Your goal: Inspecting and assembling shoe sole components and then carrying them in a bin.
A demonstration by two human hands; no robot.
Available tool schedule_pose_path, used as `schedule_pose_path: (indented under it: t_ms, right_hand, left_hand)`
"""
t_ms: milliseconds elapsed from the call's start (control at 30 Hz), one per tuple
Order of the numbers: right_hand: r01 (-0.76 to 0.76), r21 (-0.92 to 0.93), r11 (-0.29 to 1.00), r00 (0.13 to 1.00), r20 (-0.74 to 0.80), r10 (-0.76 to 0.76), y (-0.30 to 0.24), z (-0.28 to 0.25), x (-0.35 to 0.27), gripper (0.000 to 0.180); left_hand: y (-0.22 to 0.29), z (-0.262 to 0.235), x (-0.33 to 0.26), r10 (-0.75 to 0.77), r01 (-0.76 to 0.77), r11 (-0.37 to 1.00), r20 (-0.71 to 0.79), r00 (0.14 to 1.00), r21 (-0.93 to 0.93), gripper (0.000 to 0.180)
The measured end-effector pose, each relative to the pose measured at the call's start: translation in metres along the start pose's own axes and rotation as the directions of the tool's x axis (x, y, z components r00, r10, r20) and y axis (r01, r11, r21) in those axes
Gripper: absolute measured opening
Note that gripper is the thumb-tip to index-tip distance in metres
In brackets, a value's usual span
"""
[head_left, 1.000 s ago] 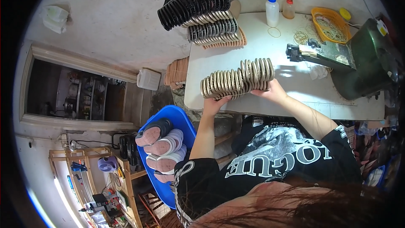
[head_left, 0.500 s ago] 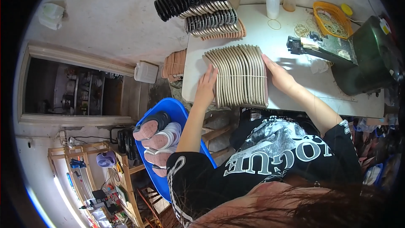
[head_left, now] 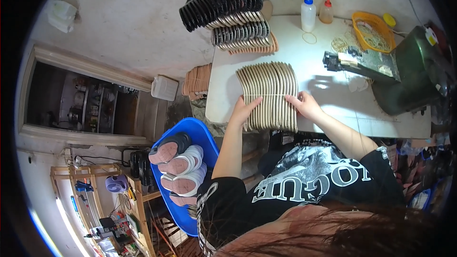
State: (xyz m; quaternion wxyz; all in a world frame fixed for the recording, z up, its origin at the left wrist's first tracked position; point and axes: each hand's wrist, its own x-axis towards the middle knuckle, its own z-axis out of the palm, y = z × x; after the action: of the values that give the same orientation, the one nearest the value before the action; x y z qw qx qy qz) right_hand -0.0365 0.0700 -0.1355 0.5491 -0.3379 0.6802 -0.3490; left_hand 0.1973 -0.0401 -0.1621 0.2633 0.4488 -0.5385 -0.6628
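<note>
A bundle of thin shoe soles (head_left: 269,114) with beige-gold edges stands packed side by side near the table's front edge. A pale rubber band (head_left: 271,95) runs across its middle. My left hand (head_left: 243,109) is closed on the bundle's left end, thumb lying over the edges close to the band. On the opposite end my right hand (head_left: 307,107) grips the soles, with its thumb and fingertips at the band. The undersides of the soles and some of my fingers are hidden.
Stacked black, gold and tan soles (head_left: 238,24) fill the table's back left corner. Behind are two squeeze bottles (head_left: 308,15) and a yellow basket of rubber bands (head_left: 354,31). A green machine (head_left: 404,78) stands at right. A blue tub (head_left: 164,181) holds shoe parts at lower left.
Both hands have slid from the bundle's outer sides nearer to me, and the thumbs now rest by the rubber band. The camera view has shifted slightly.
</note>
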Motion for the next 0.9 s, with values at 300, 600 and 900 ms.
schedule_pose_path:
  t_ms: [300, 600, 900]
  right_hand:
    - [0.317, 0.311, 0.896, 0.938, 0.035, -0.344, -0.017, -0.011, -0.054, 0.077]
    - [0.668, 0.058, 0.742, 0.736, 0.095, -0.67, -0.092, -0.015, -0.087, 0.095]
    - [0.803, 0.234, 0.548, 0.583, -0.116, -0.804, -0.198, -0.021, -0.093, 0.083]
  left_hand:
    - [-0.003, 0.03, -0.072, 0.012, -0.026, 0.957, -0.052, 0.999, -0.289, 0.069]
    - [0.053, 0.008, -0.085, 0.475, -0.458, 0.841, -0.01, 0.88, -0.289, 0.075]
    - [0.168, -0.017, -0.048, 0.614, -0.589, 0.778, 0.066, 0.787, -0.217, 0.07]
